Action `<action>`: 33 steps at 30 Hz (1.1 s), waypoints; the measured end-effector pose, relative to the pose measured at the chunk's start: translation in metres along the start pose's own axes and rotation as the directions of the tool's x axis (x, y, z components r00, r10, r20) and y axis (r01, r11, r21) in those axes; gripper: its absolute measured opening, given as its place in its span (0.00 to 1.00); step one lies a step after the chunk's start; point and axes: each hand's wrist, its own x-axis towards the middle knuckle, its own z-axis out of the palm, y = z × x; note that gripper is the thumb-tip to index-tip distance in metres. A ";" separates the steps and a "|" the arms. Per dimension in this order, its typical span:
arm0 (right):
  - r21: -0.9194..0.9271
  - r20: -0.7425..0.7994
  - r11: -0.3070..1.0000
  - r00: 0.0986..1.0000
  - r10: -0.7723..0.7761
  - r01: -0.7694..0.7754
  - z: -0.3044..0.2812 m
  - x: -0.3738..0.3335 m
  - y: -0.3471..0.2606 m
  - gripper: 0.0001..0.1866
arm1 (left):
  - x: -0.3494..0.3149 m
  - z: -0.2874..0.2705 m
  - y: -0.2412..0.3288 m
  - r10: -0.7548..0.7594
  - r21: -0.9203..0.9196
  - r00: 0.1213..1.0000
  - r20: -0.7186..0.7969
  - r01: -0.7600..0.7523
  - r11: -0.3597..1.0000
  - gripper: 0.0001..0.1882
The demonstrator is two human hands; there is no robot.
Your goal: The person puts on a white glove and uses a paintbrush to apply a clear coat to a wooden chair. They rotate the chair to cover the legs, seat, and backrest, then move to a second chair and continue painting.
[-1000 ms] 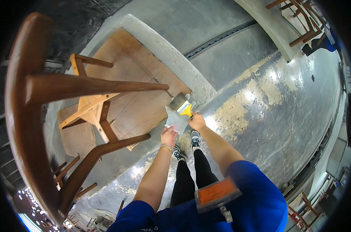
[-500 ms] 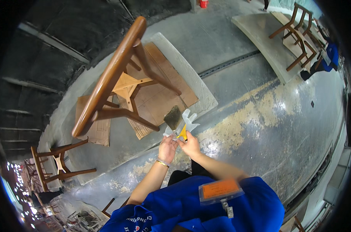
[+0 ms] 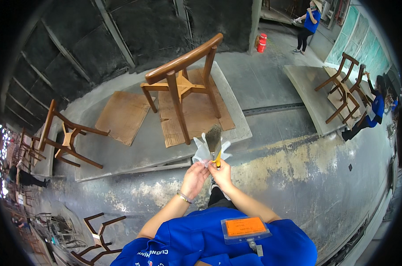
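In front of my body, both hands meet at a flat paintbrush [image 3: 213,138] with dark bristles and a yellow handle. My right hand [image 3: 221,173] grips the handle, and the bristles point away from me. Thin white gloves [image 3: 202,153] fan out behind and beside the brush. Their lower edge is pinched by the fingers of my left hand [image 3: 194,176]. Whether the right fingers also hold part of the gloves I cannot tell. Just beyond the brush stands a brown wooden chair frame [image 3: 179,104] without a seat.
Under the chair lies cardboard [image 3: 172,133] on a low grey platform [image 3: 134,159]; another cardboard sheet [image 3: 121,117] is left of it. More chair frames stand at the left [image 3: 68,137], lower left [image 3: 97,239] and far right [image 3: 342,91]. Two people in blue are in the background.
My view has tilted up and turned, so the chair looks farther off and a distant person shows fully. The brush has swung more upright. Both hands keep their grip.
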 end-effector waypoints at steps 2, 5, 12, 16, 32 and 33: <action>0.002 -0.049 1.000 0.999 -0.010 0.010 -0.004 -0.015 -0.009 0.06 | -0.039 0.018 0.014 -0.073 0.132 0.996 -0.056 0.080 0.988 0.22; 0.048 -0.126 0.997 0.990 -0.056 0.063 -0.023 -0.032 -0.013 0.07 | -0.106 0.057 0.057 -0.135 0.469 0.989 0.057 0.093 0.878 0.28; -0.042 -0.340 0.992 0.936 0.096 -0.117 -0.101 -0.036 0.007 0.07 | -0.221 0.170 0.154 -0.009 0.334 0.537 0.843 -0.511 0.792 0.07; 0.015 -0.347 0.996 0.934 0.083 -0.083 -0.128 -0.022 0.005 0.08 | -0.219 0.212 0.155 -0.120 0.247 0.277 0.953 -0.485 0.839 0.09; 0.033 -0.423 0.998 0.904 0.054 -0.044 -0.164 -0.016 0.003 0.07 | -0.191 0.243 0.101 0.038 -0.032 0.013 0.999 -0.303 0.953 0.11; 0.051 -0.428 0.997 0.900 0.081 -0.065 -0.164 -0.017 0.003 0.06 | -0.190 0.242 0.108 -0.006 0.029 0.072 0.997 -0.328 0.944 0.09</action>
